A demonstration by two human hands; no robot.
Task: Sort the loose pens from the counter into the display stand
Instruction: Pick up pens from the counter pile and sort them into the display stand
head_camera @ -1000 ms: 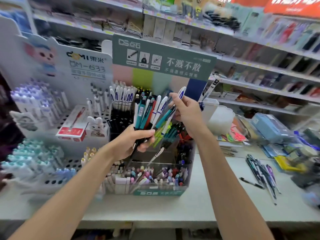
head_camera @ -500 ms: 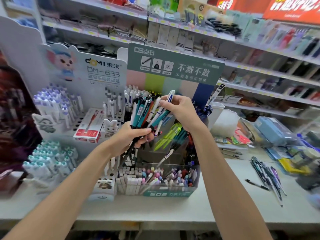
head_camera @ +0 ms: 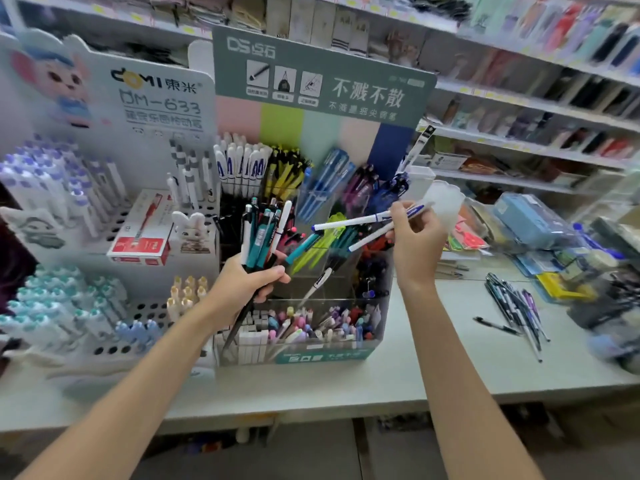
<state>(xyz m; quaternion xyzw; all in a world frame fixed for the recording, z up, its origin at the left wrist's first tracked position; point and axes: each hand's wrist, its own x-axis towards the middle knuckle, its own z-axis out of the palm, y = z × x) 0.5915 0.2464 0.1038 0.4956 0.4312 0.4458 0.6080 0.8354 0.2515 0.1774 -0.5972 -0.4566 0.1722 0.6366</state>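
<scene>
My left hand (head_camera: 247,284) grips a bundle of pens (head_camera: 263,233), teal, white and black, upright in front of the clear tiered display stand (head_camera: 381,320). My right hand (head_camera: 415,237) holds two white pens with blue ends (head_camera: 353,223), lying nearly level and pointing left, above the right side of the stand. The stand's compartments hold white, yellow, blue, purple and green pens. A pile of loose dark pens (head_camera: 512,306) lies on the white counter (head_camera: 433,368) to the right, one black pen (head_camera: 495,325) apart from it.
A white pegboard-style display (head_camera: 104,202) with blue and teal capped pens and a red box (head_camera: 142,230) stands on the left. Pencil cases and packets (head_camera: 530,223) crowd the counter's far right. Stocked shelves run behind.
My right hand has pulled two white pens out of the left hand's bundle and moved them right, turning them level. The camera view has shifted closer and leftward.
</scene>
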